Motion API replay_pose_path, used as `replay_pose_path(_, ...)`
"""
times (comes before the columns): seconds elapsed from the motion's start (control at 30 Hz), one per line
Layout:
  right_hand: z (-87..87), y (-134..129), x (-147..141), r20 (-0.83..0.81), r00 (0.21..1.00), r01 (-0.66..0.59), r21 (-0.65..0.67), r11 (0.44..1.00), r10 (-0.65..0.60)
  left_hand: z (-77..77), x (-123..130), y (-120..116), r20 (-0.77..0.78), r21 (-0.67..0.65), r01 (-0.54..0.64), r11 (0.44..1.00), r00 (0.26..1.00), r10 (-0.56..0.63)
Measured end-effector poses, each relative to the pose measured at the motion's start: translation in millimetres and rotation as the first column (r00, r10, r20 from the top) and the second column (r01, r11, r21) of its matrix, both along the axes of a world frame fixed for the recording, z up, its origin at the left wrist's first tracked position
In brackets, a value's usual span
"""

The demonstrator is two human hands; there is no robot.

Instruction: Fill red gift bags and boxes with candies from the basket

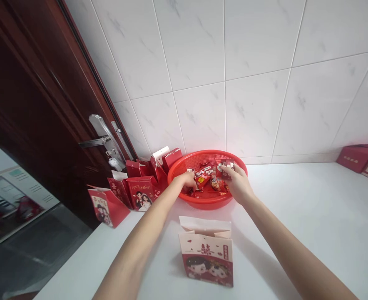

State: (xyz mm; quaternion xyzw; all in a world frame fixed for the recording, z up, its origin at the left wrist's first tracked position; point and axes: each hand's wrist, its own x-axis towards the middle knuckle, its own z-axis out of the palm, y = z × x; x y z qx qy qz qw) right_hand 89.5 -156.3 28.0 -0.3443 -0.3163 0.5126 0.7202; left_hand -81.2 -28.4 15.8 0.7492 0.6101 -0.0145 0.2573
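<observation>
A red plastic basket (209, 203) with a mesh rim stands against the tiled wall, holding several wrapped candies (202, 180). My left hand (188, 181) reaches into its left side, fingers curled down among the candies; whatever they pinch is hidden. Over the right side of the basket, my right hand (239, 180) is closed on a dark red candy packet (224, 167), gripped between thumb and fingers. Nearer to me, a red and cream paper gift box (207, 260) printed with two cartoon figures stands upright, its top flaps raised and open. Neither hand touches it.
Several red gift boxes (142, 193) crowd the white table's (299, 208) left end, beside a dark wooden door (46, 83) with a metal handle (96, 142). Another red box (354, 158) sits at the far right by the wall.
</observation>
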Motion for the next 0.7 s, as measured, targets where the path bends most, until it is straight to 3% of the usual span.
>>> replay_pose_path(0.17,-2.2,1,1,0.001,1.0,-0.001,0.004,1.0,0.001,8.4,-4,-6,0.291,-0.055,-0.045,0.997,0.955,0.059)
replay_pose_path(0.37,-0.5,1,0,0.005,1.0,0.0,-0.012,1.0,0.0,20.2,-3,-14,0.64,-0.051,-0.058,0.997,0.765,0.077)
replay_pose_path(0.53,0.0,1,1,-0.01,1.0,-0.008,-0.012,1.0,0.008,21.2,-3,-13,0.746,-0.057,-0.074,0.996,0.66,0.091)
replay_pose_path(0.7,-1.1,1,2,-0.026,0.999,-0.024,-0.007,1.0,0.024,18.8,-1,-9,0.755,-0.067,-0.066,0.996,0.649,0.094)
